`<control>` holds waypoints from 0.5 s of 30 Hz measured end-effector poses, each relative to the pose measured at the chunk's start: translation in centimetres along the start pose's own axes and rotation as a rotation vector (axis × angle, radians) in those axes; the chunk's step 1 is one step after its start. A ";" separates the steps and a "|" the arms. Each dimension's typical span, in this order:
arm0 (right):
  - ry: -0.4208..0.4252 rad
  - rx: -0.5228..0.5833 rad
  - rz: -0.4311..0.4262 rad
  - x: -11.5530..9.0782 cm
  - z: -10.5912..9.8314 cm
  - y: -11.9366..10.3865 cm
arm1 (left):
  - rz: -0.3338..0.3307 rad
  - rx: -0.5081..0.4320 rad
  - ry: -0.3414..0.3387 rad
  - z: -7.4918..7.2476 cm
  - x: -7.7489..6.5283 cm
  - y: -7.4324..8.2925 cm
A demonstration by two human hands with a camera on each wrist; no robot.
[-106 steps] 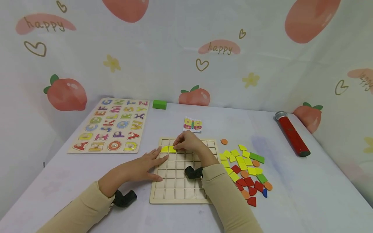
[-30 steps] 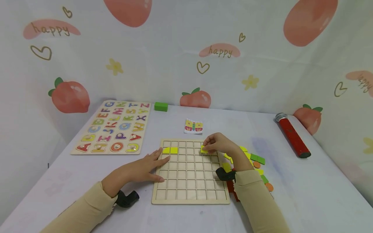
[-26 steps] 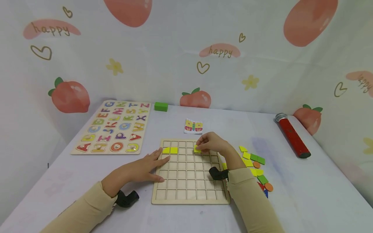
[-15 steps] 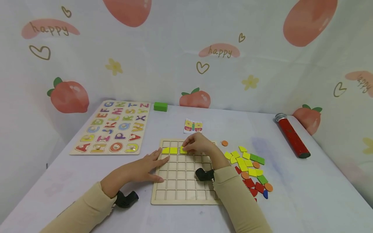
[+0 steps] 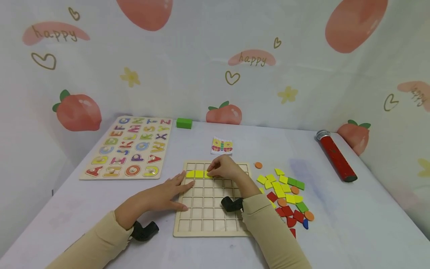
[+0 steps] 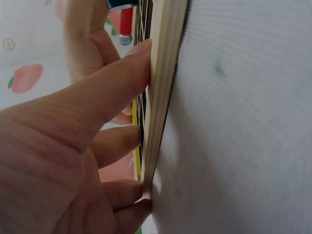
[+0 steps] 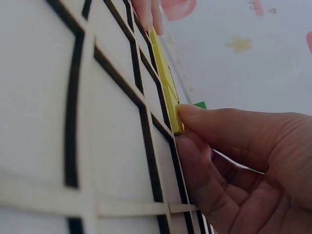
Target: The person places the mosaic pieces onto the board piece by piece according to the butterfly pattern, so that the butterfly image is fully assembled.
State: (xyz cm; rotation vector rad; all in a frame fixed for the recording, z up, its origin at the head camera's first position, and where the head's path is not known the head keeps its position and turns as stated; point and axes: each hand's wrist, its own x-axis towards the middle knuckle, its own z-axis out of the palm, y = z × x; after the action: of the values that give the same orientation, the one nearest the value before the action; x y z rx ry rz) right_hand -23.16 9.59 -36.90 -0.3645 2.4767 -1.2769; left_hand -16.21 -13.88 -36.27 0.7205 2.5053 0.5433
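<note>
The wooden grid board (image 5: 207, 203) lies flat before me. My left hand (image 5: 161, 196) rests along its left side with fingers spread; in the left wrist view the thumb (image 6: 124, 73) presses the board's edge. My right hand (image 5: 229, 170) reaches over the second row from the back, pinching a yellow tile (image 7: 174, 122) between thumb and finger. That tile stands at the third cell, right beside two yellow tiles (image 5: 199, 174) lying in the row's first cells. The right hand hides part of the top rows.
Loose yellow, red, green, orange and blue pieces (image 5: 290, 198) are scattered right of the board. A butterfly pattern card (image 5: 221, 145) lies behind it. An alphabet puzzle (image 5: 129, 149) lies back left, a green block (image 5: 184, 123) near the backdrop, and a red microphone (image 5: 337, 158) far right.
The right hand has carried a yellow tile leftward from the board's right side to the cell beside the two yellow tiles. The left hand has stayed at the left edge.
</note>
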 end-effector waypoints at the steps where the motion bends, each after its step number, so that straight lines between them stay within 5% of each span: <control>1: -0.003 -0.009 -0.003 0.0 -0.1 0.0 | 0.001 -0.002 0.000 0.0 0.0 0.0; 7: -0.007 -0.002 -0.007 -0.4 -1.6 0.8 | 0.003 -0.008 -0.001 0.1 0.0 0.1; 15: 0.113 0.062 0.061 -1.8 -5.2 2.2 | -0.003 -0.003 0.008 0.1 0.0 0.1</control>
State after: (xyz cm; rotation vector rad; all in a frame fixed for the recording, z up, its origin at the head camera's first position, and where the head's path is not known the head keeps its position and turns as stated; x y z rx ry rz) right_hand -23.76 15.35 -35.60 -0.2057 2.5131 -1.3809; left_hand -16.12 -13.78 -36.33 0.7152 2.5117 0.5495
